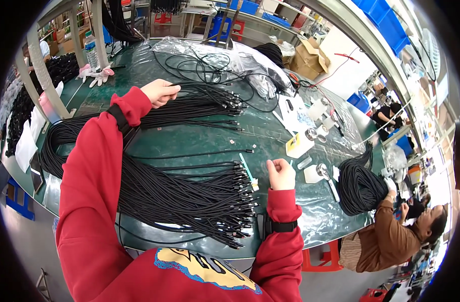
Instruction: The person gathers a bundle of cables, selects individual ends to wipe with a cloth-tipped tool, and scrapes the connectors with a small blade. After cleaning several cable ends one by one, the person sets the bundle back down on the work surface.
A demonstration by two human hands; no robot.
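Note:
My left hand (161, 92) is closed in a pinch at the far bundle of black cables (200, 103). Whatever its fingertips grip, if anything, I cannot make out. To the right of the near cable bundle (189, 194), my right hand (281, 174) is closed above the table, thumb against fingers; what it holds is hidden or too small to name. Metal-tipped ends of both bundles point right. Between the bundles lies a single black cable (205, 153). A thin pale-green stick (246, 167) rests beside the near bundle's tips.
Bottles with metal tops, one of them white and yellow (299, 145), stand right of centre. A coiled black cable bundle (360, 185) lies farther right, touched by a gloved co-worker (391, 236). Clear plastic bags (257, 65) and loose cables cover the back. White gloves (100, 75) lie back left.

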